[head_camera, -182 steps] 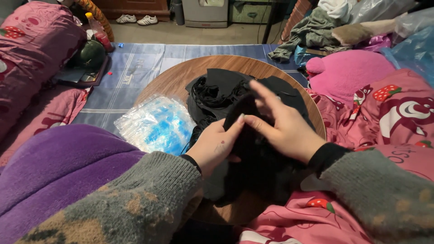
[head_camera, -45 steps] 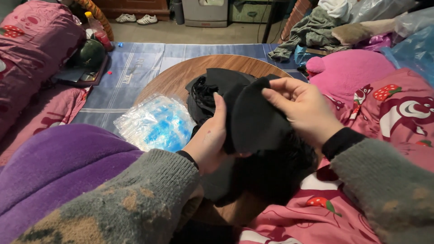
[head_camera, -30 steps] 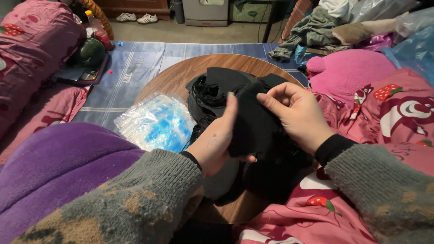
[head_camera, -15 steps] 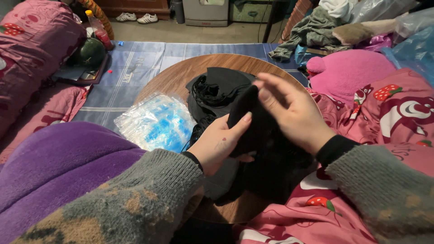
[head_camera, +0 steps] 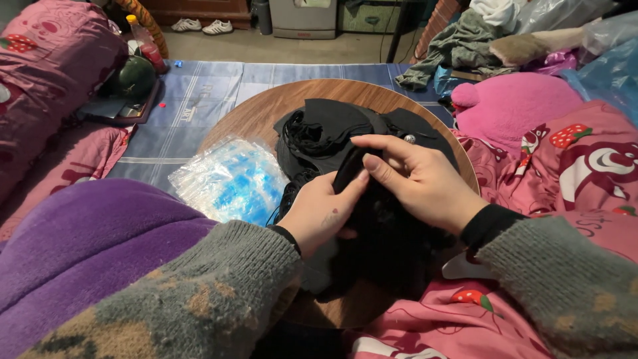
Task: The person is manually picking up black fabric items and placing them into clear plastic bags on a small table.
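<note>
Head view looks down on both hands: left hand (head_camera: 327,211) and right hand (head_camera: 420,181) each keep a closed grip on one black garment (head_camera: 372,233) above the round wooden bench (head_camera: 259,113), beside a black clothes pile (head_camera: 325,129) and plastic bags (head_camera: 229,181).

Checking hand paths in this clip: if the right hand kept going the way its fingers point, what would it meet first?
The right hand points leftward across the black cloth. It would probably meet the left hand almost at once, since their fingertips look nearly touching on the cloth; depth is unclear.
</note>
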